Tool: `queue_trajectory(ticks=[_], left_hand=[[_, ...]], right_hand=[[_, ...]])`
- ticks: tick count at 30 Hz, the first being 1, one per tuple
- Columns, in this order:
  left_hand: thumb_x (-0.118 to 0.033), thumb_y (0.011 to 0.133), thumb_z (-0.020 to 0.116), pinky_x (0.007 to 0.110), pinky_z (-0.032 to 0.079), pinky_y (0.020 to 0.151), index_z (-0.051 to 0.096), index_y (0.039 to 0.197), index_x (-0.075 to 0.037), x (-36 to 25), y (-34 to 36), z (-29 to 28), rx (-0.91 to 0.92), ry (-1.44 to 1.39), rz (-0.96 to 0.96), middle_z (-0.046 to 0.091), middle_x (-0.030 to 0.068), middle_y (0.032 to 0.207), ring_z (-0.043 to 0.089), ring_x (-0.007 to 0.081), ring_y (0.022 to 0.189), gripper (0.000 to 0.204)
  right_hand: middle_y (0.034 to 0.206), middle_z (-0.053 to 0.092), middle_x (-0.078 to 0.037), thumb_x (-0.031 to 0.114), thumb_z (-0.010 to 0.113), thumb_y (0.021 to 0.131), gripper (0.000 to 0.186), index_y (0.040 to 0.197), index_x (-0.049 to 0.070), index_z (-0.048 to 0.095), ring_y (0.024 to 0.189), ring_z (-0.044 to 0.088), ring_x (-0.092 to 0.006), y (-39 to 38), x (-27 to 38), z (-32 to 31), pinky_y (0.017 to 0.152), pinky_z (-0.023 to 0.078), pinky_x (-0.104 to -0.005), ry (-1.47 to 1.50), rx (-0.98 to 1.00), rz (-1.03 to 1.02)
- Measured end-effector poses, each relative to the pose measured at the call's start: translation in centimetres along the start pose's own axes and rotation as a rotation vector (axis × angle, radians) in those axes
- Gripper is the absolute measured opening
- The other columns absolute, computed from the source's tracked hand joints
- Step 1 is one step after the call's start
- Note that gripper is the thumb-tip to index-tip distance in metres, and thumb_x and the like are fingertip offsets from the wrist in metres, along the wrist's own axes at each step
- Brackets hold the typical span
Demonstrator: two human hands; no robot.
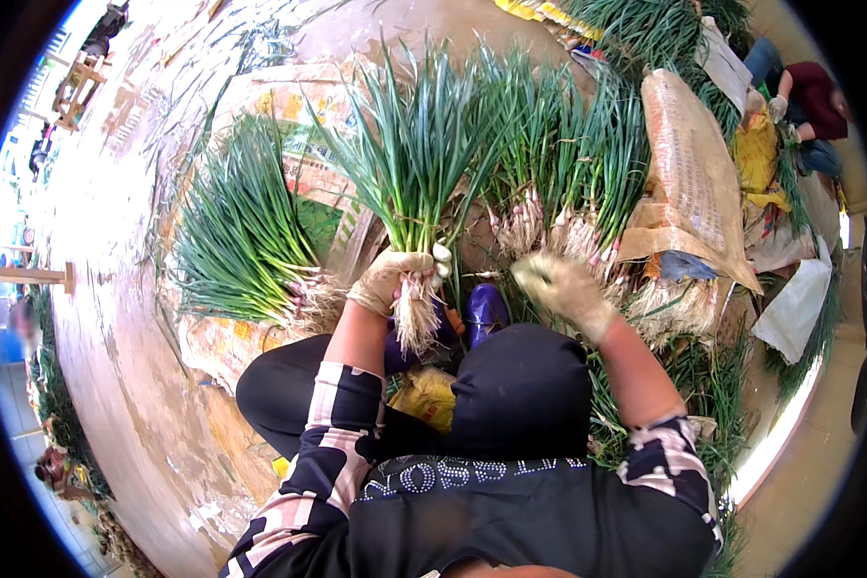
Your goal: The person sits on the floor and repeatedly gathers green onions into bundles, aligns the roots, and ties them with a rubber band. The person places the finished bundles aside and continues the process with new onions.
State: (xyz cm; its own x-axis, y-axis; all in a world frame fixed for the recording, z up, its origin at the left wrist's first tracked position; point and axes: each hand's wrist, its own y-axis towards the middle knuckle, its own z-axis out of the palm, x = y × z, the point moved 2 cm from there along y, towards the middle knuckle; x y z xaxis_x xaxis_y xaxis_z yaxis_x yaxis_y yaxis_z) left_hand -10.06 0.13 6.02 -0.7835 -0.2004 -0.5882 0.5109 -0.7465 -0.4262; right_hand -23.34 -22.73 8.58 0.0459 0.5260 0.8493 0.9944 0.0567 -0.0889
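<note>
My left hand (pixel 391 279), in a pale glove, is closed round the base of a bunch of spring onions (pixel 419 159). Their green leaves fan upward and away from me, and whitish roots hang below my fist. Two white bulbs (pixel 441 260) stick out beside my fingers. My right hand (pixel 566 294), gloved as well, is to the right of the bunch and apart from it. Motion blurs its fingers, so I cannot make out their shape or anything in them. Closest to it lie the roots of more spring onions (pixel 520 226).
A heap of spring onions (pixel 246 226) lies on printed sacking (pixel 226 347) at the left. An upright woven sack (pixel 689 173) stands at the right. My purple shoe (pixel 487 310) shows between my hands. Another person (pixel 811 106) works at the far right.
</note>
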Motion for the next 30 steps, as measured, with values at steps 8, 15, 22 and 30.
queue_trajectory(ticks=[8,15,22,30], left_hand=[[0.001,0.067,0.058,0.029,0.051,0.063,0.054,0.102,0.004,-1.2,-0.7,3.5,-0.001,0.198,-0.039,0.061,0.0129,0.085,0.061,0.0203,0.073,0.035],[0.001,0.068,0.055,0.028,0.051,0.067,0.052,0.100,0.006,-1.2,0.4,-0.5,-0.064,0.118,0.085,0.060,0.0145,0.090,0.059,0.0203,0.074,0.032],[0.000,0.075,0.054,0.034,0.049,0.072,0.042,0.121,0.002,2.8,3.4,-6.9,0.151,-0.758,0.138,0.054,0.0149,0.100,0.056,0.0217,0.080,0.048],[-0.005,0.075,0.056,0.031,0.042,0.060,0.043,0.117,0.003,3.0,2.6,-3.9,-0.051,-0.521,0.076,0.048,0.0033,0.075,0.046,0.0144,0.066,0.045]], right_hand=[[0.084,0.062,-0.007,0.020,0.056,0.082,0.015,0.088,0.008,0.062,0.078,0.060,-0.0230,8.5,4.5,0.6,0.070,0.046,-0.0316,-0.118,-0.072,-0.364],[0.102,0.060,-0.006,0.021,0.061,0.082,0.041,0.119,0.008,0.049,0.095,0.055,-0.0195,-1.6,-4.5,0.3,0.086,0.041,-0.0311,0.928,0.458,0.199],[0.098,0.061,-0.011,0.031,0.041,0.091,0.031,0.111,0.011,0.054,0.078,0.060,-0.0176,0.9,-9.8,-0.6,0.070,0.050,-0.0309,0.431,0.038,0.717],[0.117,0.053,-0.016,0.032,0.060,0.081,0.053,0.124,0.006,0.043,0.103,0.055,-0.0248,9.8,-21.4,-4.5,0.088,0.042,-0.0365,-0.004,-0.623,1.197]])
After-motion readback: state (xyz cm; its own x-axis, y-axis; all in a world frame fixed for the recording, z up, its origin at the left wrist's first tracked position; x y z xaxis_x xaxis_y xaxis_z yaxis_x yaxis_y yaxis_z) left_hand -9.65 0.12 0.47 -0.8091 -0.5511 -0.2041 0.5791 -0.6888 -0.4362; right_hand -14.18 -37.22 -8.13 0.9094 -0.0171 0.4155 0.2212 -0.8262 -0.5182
